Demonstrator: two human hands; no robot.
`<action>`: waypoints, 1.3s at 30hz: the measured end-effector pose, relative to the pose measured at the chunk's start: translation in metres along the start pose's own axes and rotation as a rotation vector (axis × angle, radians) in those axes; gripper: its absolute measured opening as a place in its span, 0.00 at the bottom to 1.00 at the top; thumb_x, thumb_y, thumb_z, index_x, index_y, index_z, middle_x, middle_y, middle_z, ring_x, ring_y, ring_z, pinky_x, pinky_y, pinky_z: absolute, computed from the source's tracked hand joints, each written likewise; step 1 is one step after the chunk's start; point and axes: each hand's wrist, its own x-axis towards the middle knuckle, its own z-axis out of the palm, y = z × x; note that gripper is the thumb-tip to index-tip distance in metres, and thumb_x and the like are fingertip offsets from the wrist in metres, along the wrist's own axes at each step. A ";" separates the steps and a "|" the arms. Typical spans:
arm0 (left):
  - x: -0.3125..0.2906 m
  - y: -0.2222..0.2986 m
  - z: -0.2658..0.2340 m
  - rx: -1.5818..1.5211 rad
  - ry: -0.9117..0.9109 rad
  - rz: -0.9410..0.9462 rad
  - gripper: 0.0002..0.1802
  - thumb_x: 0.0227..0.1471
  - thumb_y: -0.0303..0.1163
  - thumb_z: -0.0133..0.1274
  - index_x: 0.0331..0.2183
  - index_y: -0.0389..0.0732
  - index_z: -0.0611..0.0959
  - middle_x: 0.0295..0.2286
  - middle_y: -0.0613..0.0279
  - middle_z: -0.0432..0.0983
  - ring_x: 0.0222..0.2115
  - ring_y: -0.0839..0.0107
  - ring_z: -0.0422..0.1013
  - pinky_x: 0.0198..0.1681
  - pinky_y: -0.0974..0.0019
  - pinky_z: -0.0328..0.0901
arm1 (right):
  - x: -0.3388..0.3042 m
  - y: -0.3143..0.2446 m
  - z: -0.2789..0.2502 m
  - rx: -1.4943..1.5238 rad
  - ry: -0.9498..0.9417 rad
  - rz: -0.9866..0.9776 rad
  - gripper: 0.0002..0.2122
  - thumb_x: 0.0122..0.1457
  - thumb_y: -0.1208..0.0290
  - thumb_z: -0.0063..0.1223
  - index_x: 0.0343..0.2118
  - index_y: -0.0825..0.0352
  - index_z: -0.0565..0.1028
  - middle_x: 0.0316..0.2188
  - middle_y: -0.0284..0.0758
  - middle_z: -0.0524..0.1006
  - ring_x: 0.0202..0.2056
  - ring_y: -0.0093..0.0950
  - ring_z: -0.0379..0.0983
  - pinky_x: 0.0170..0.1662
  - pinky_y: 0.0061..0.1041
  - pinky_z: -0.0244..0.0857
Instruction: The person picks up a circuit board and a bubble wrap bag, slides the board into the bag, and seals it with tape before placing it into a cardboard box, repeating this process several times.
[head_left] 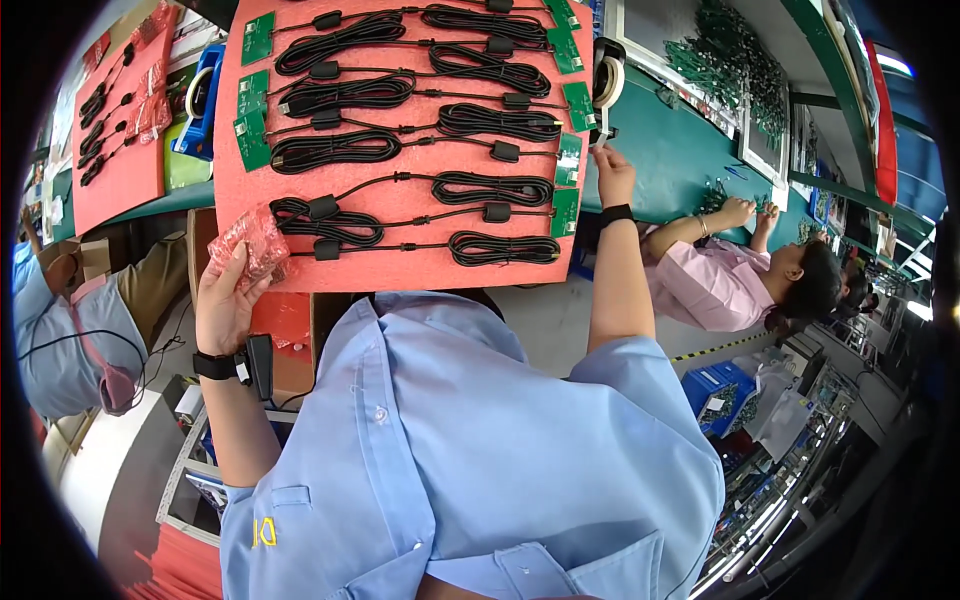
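My left hand (228, 305) grips a bundle of pink bubble wrap (250, 243) at the near left corner of a pink foam sheet (420, 275). What the wrap encloses is hidden. On the sheet lie rows of coiled black cables (495, 188), each joined to a small green circuit board (566, 213). Beyond the sheet's right edge, my right hand (613, 178) reaches up to a black tape dispenser (603, 128) with a pale roll of tape (609, 80). Its fingertips pinch together at the tape's end, just below the dispenser.
At left, another pink sheet (140, 175) carries more black cables beside a blue tape dispenser (203, 105). A co-worker in pink (715, 275) works at the green bench (670, 180) on the right. Another person (80, 350) sits at far left. Blue bins (715, 395) stand lower right.
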 end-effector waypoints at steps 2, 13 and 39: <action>0.001 0.001 -0.005 0.003 0.022 0.009 0.13 0.58 0.31 0.48 0.46 0.40 0.75 0.42 0.61 0.76 0.41 0.72 0.74 0.41 0.69 0.72 | 0.005 -0.004 -0.009 -0.780 -0.036 -0.181 0.12 0.54 0.62 0.57 0.30 0.67 0.80 0.36 0.40 0.79 0.37 0.39 0.75 0.40 0.34 0.68; -0.005 -0.008 0.010 -0.047 0.050 0.224 0.15 0.54 0.21 0.50 0.45 0.32 0.74 0.41 0.58 0.75 0.39 0.69 0.74 0.44 0.66 0.71 | -0.134 -0.331 0.105 0.279 -0.462 -0.040 0.16 0.60 0.76 0.49 0.52 0.69 0.71 0.28 0.30 0.75 0.27 0.16 0.70 0.33 0.15 0.65; 0.011 -0.056 -0.020 0.017 0.071 0.380 0.16 0.51 0.27 0.55 0.41 0.32 0.72 0.31 0.58 0.76 0.32 0.74 0.74 0.33 0.71 0.69 | -0.180 -0.393 0.281 -0.579 -1.051 -1.174 0.31 0.40 0.68 0.66 0.52 0.64 0.69 0.39 0.38 0.71 0.42 0.38 0.66 0.46 0.35 0.62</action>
